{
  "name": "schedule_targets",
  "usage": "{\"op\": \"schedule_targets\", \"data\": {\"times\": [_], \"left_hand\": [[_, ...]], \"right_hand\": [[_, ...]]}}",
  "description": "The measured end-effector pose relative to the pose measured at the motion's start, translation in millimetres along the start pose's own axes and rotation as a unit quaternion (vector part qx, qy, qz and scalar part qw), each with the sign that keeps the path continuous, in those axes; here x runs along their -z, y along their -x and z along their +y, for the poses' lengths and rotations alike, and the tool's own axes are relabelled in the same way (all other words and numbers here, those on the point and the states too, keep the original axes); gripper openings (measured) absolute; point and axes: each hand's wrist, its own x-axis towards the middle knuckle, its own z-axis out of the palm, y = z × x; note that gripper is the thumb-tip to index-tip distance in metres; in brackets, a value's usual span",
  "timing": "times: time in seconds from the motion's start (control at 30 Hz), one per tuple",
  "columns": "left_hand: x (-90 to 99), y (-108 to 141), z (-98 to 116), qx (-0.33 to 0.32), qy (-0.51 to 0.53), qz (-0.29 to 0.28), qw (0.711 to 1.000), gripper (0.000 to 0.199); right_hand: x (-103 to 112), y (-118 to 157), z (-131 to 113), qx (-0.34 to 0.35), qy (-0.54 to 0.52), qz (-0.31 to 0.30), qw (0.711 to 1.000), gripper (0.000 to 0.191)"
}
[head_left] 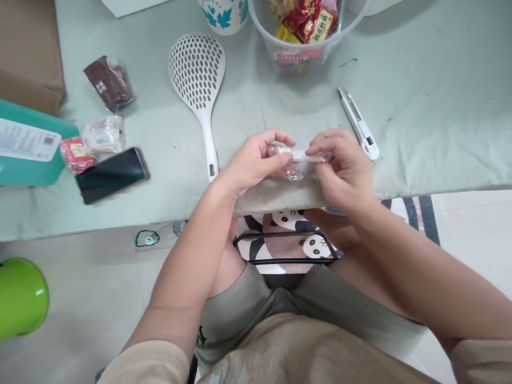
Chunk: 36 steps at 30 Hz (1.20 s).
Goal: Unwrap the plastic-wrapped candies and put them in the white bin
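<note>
Close to the table's front edge, a crinkled clear plastic wrapper (pixel 296 166) is stretched between both hands. My left hand (pixel 260 160) is closed round its left part, thumb on top; what lies inside the wrapper there is partly hidden by the fingers. My right hand (pixel 340 165) pinches the wrapper's right end between thumb and fingers. A white slotted skimmer (pixel 200 74) lies left of my left hand, its handle end near the wrist. Beyond my right hand rests a white utility knife (pixel 360 125).
A clear tub (pixel 266 37) of wrapped snacks and a patterned paper cup (pixel 226 16) stand at the back. On the left are a phone (pixel 113 176), a brown packet (pixel 109 84), small packets (pixel 104 134), a teal container (pixel 24 144) and a cardboard box (pixel 30 53).
</note>
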Motion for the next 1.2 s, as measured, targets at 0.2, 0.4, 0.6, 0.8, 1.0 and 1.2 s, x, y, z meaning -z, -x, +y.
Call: {"op": "schedule_targets", "data": {"times": [0.2, 0.4, 0.6, 0.8, 1.0, 1.2], "left_hand": [[-1.7, -2, -2, -0.057, -0.019, 0.05, 0.997, 0.032], [-1.7, 0, 2, -0.014, 0.004, 0.001, 1.0, 0.029], [-0.5, -3, -2, -0.022, 0.001, 0.017, 1.0, 0.038], [1.4, -4, -4, -0.048, -0.017, 0.038, 0.998, 0.043], [3.0, -4, -2, -0.046, 0.009, 0.043, 0.998, 0.046], [-1.4, 4, 7, -0.045, 0.007, -0.009, 0.999, 0.05]], "right_hand": [[-2, 2, 0, -0.094, -0.066, -0.025, 0.993, 0.029], [-2, -2, -3, -0.059, -0.008, -0.005, 0.998, 0.006], [1, 0, -2, -0.016, -0.041, -0.024, 0.999, 0.017], [-1, 2, 5, -0.095, -0.038, -0.004, 0.995, 0.026], [-2, 0, 6, -0.128, -0.08, 0.034, 0.988, 0.023], [-4, -3, 6, -0.098, -0.072, 0.043, 0.992, 0.028]]}}
